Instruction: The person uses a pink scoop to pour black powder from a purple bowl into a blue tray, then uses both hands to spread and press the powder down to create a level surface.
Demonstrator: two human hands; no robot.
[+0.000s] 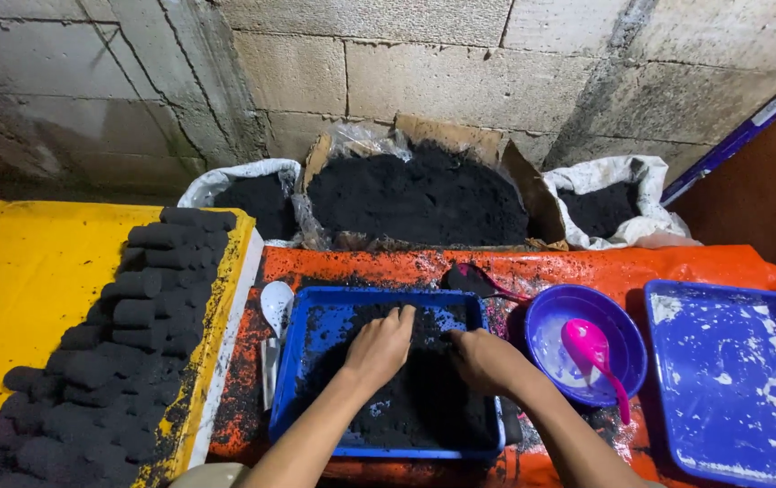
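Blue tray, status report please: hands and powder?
Left hand and right hand both pressed flat into black powder. Blue tray holds it. Nothing blocking.

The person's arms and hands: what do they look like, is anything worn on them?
Both forearms are bare up to the frame edge: no sleeves, gloves, watch or rings visible. The left hand and right hand are ungloved, with traces of dark powder on the fingers. Nothing else is worn that the head view shows.

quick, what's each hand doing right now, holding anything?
Left hand: open, palm down on the black powder in the blue tray.
Right hand: in the powder; grip cannot be told.
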